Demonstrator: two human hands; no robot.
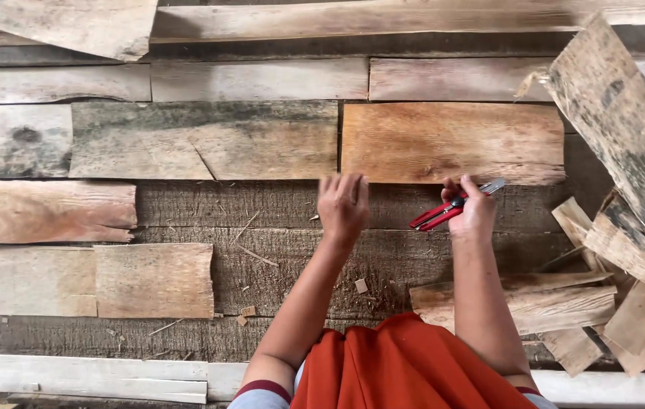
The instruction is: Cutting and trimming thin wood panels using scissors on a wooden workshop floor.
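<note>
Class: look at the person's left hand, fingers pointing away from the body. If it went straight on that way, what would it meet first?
Probably the lower edge of the orange-brown plank, right above the left hand. Only a thin strip of grey board lies between; depth is unclear.

**A floor of old boards beneath me**

I look straight down on a surface of weathered wooden planks (277, 208), laid side by side in rows. Some are grey and rough-sawn, some pale and whitewashed (80, 375), and one warm orange-brown board (451, 140) sits brighter than the rest. A dark-stained plank (201, 140) lies to its left. Sawdust and small chips (360, 285) are scattered over the grey wood. At my right a loose heap of split offcuts (625, 250) lies piled at angles. The light is soft and even, with no hard shadows.
</note>
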